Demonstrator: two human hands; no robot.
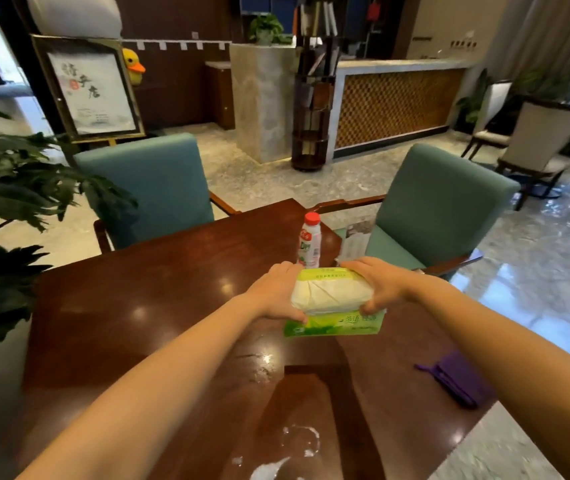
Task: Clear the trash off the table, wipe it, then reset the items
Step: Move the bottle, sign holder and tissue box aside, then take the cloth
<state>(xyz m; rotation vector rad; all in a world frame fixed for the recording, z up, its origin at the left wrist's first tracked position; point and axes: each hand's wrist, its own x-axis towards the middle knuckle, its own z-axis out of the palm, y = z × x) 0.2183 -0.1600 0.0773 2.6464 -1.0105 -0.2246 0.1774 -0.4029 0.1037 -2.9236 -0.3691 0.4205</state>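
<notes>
Left hand point(274, 292) and right hand point(378, 284) each clamp an end of the green tissue pack point(332, 301), grip closed on it so it stays level. It sits low over the wooden desk point(145, 306) just before the red-capped bottle point(310, 244), probably being reset; a purple cloth point(456, 379) lies off right.

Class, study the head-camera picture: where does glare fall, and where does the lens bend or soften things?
Head view: round ceiling-light glare spots dot the glossy table and streak the polished floor; wide-angle distortion stretches both forearms toward the lower corners; the tissue pack reads clearly, while the lobby behind looks softer.
</notes>
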